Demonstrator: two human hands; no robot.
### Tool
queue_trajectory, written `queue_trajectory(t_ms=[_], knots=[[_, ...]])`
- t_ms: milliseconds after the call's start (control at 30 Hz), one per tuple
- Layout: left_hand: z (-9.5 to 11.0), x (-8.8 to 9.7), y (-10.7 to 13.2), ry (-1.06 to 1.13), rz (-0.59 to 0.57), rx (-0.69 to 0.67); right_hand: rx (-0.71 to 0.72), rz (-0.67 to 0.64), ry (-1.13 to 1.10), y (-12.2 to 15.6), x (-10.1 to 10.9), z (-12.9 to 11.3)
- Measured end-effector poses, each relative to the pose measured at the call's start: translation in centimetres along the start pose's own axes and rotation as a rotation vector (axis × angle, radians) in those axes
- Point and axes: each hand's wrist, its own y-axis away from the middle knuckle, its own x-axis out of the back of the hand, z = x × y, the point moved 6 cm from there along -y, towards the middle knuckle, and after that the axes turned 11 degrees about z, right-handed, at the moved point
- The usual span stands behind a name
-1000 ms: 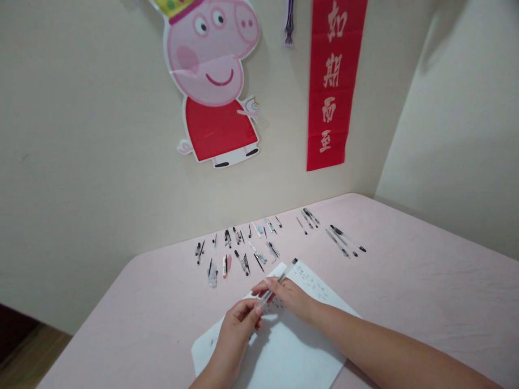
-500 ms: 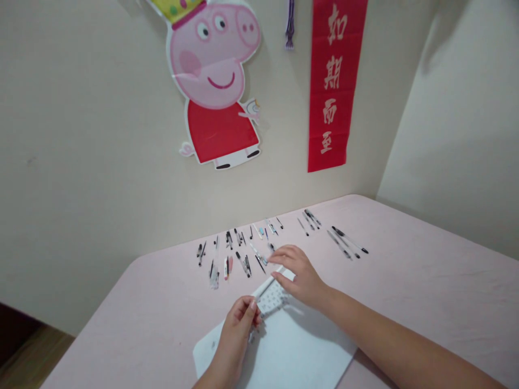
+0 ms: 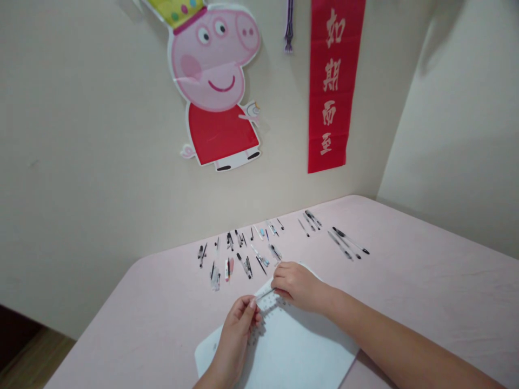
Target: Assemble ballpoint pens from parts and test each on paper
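My left hand [image 3: 240, 327] is closed, with thumb and fingertips pinching one end of a thin grey pen tube [image 3: 265, 295]. My right hand [image 3: 298, 286] grips the other end, fingers bent over it, so the tube slants up to the right between both hands. Beneath them is a white sheet [image 3: 300, 346] lying on the table. Many tiny dark bits [image 3: 279, 302] are scattered on it under the hands, too small to name. The fingers hide both tips of the tube.
Beyond the sheet, several groups of pens and pen parts [image 3: 244, 265] lie in rows on the pink table cover [image 3: 425, 292]. More pens [image 3: 344, 243] lie to the right. A pig cutout [image 3: 221, 129] and a red banner [image 3: 332, 86] hang on the wall behind.
My right hand has come down from just above the tube and closed on its upper end. My left hand keeps its pinch in nearly the same place.
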Motion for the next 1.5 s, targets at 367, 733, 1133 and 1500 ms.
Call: queue_trajectory(t_ms=[367,733,1133,1500], knots=[[0.6,-0.2,0.5,-0.049,0.017,-0.02,-0.653,0.07,0.26,2.4,2.1,9.8],[0.4,-0.4,0.4,-0.122,-0.035,-0.052,-0.958,-0.007,0.571,7.3,3.7,16.2],[0.4,-0.5,0.4,-0.14,-0.073,-0.071,-0.962,-0.04,0.622,7.8,3.6,16.4],[-0.5,-0.2,-0.2,-0.153,-0.092,-0.096,-0.827,0.102,0.64,6.5,3.6,15.0]])
